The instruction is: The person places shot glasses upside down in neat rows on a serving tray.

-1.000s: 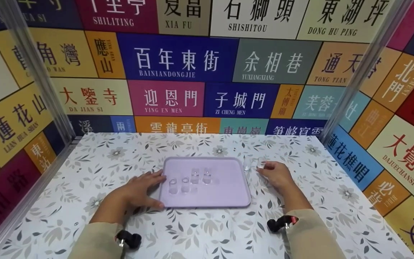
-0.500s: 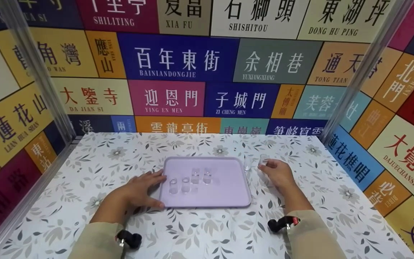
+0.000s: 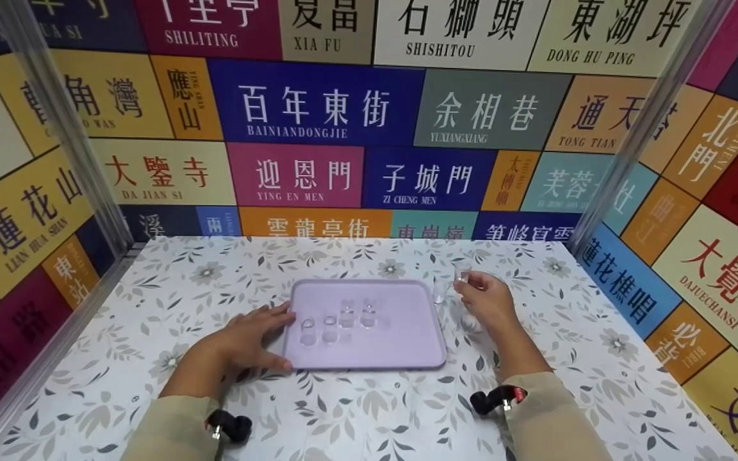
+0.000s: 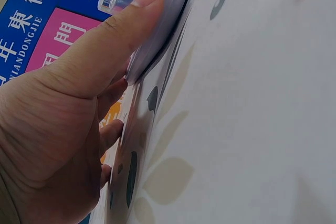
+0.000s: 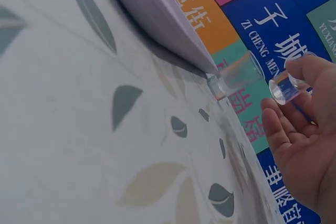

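My right hand (image 3: 487, 301) pinches a small clear shot glass (image 3: 462, 271) between thumb and fingers, right of the lilac tray (image 3: 401, 349). In the right wrist view, the base of the held glass (image 5: 284, 90) points toward a second clear glass (image 5: 240, 71) standing on the table. That standing glass (image 3: 439, 291) is close to the tray's right rim. My left hand (image 3: 244, 339) rests at the tray's left edge, fingers and thumb spread along it; the left wrist view has the thumb (image 4: 131, 17) against the rim. Several clear glasses (image 3: 330, 331) stand in the tray's left half.
The table (image 3: 343, 416) wears a white cover printed with leaves and flowers. Panels with coloured street-name signs (image 3: 318, 102) enclose it at the back and sides, joined by clear corner strips (image 3: 654, 115). Dark wrist cameras (image 3: 231, 426) stick out at both sleeves.
My right hand has raised the glass off the table and carried it slightly left and away from me, toward the back. My left hand and the tray stay where they were.
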The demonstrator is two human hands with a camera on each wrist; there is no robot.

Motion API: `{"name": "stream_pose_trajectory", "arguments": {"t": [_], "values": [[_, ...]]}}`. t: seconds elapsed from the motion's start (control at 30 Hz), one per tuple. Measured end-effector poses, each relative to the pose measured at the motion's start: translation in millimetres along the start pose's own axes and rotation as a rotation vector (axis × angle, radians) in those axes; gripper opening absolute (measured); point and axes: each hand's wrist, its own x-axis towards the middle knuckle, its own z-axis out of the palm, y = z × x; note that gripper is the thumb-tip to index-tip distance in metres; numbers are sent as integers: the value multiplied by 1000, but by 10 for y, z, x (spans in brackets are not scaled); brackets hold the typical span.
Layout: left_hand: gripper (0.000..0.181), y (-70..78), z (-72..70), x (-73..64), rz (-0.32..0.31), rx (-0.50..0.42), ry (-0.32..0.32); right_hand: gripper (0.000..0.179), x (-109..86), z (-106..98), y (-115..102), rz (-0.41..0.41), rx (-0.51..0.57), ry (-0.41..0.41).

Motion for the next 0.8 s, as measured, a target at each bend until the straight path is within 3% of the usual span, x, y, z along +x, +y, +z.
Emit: {"name": "stream_pose_trajectory", "arguments": {"t": [0.33,0.5,0.8], "values": [[112,0,3,4,-9,-16,9,48,-104,138,-164,-107,120,-35],[110,5,5,-10,18,3,21,46,-145,228,-174,-128,157,-77],[111,8,-1,-10,-8,-8,6,42,-214,410,-256,-162,183,-100]]}}
